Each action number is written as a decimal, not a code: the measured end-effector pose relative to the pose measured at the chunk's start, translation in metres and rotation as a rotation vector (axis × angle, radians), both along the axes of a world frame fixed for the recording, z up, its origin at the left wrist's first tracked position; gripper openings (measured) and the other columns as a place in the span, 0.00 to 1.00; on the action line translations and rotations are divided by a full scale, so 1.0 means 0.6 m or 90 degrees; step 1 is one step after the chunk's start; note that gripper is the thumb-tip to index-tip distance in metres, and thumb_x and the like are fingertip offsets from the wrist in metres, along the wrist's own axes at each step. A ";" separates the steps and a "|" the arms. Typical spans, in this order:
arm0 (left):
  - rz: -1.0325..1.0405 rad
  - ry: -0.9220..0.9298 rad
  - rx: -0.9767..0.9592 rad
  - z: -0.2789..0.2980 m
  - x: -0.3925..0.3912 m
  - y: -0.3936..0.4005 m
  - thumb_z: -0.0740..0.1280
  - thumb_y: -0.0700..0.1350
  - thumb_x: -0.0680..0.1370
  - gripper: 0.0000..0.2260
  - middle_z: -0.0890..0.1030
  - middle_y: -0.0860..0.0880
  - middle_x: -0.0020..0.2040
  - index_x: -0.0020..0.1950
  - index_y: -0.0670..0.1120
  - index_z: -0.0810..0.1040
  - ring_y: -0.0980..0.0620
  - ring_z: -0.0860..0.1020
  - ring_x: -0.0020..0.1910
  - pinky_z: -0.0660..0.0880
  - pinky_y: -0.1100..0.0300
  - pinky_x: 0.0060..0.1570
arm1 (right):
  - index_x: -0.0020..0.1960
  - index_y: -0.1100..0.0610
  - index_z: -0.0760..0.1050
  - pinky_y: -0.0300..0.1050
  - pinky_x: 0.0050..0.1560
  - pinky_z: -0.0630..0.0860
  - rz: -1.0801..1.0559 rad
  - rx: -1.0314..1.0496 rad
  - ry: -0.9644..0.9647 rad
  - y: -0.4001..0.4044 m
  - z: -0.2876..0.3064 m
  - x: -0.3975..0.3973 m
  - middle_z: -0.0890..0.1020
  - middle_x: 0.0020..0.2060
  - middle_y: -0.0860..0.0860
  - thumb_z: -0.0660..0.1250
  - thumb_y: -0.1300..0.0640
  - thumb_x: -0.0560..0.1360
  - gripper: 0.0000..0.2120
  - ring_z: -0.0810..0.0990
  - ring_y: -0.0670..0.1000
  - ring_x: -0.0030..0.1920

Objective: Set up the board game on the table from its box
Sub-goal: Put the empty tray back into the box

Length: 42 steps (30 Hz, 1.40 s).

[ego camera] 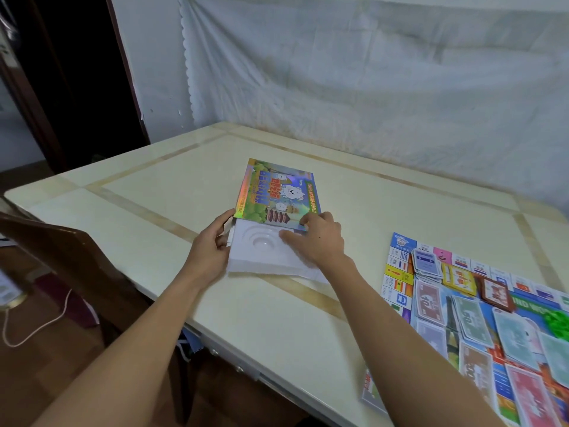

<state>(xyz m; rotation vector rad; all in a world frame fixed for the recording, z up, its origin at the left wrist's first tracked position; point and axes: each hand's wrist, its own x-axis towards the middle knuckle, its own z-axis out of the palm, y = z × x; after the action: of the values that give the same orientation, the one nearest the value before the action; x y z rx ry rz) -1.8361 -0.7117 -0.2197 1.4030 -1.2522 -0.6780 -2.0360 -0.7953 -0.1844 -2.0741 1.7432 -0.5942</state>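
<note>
Nearest the camera, the white plastic insert tray (264, 251) is held half-out of the box sleeve (275, 192) on the counter (154, 192). Its left edge is gripped by the left hand (212, 245); the right hand (320, 238) presses its top. The long axis runs away from the person, both hands equally near.

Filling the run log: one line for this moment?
left hand: grips white tray | right hand: on tray, at box sleeve | board: laid out

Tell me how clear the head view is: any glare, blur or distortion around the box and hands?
Head view: soft, even light; rainbow glare on the box sleeve; white tray nearly washed out; wide-angle bending of the table edges; game board blurred at right.
</note>
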 end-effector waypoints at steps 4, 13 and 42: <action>0.013 -0.029 0.016 -0.013 0.019 -0.008 0.62 0.25 0.73 0.39 0.83 0.63 0.49 0.62 0.72 0.72 0.62 0.80 0.47 0.74 0.67 0.52 | 0.57 0.51 0.74 0.54 0.58 0.73 -0.013 -0.026 -0.004 0.000 -0.007 0.009 0.70 0.56 0.51 0.64 0.30 0.68 0.29 0.68 0.57 0.60; 0.037 -0.054 0.020 -0.023 0.026 -0.016 0.59 0.23 0.71 0.38 0.82 0.56 0.44 0.69 0.61 0.71 0.62 0.77 0.43 0.67 0.77 0.47 | 0.72 0.49 0.66 0.49 0.70 0.60 0.214 0.059 0.031 0.002 -0.005 -0.034 0.61 0.70 0.53 0.76 0.35 0.63 0.43 0.59 0.57 0.70; 0.054 0.024 0.029 -0.030 0.031 -0.014 0.78 0.45 0.70 0.17 0.78 0.50 0.38 0.56 0.57 0.81 0.53 0.75 0.37 0.72 0.57 0.48 | 0.60 0.58 0.72 0.44 0.60 0.70 0.008 -0.084 -0.262 0.018 -0.081 -0.028 0.75 0.54 0.49 0.71 0.47 0.71 0.23 0.73 0.51 0.58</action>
<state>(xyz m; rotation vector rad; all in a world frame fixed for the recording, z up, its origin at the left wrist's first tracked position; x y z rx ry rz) -1.8178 -0.7200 -0.2374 1.4657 -1.1483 -0.6748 -2.0529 -0.7844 -0.2331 -1.8733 1.4857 -1.0704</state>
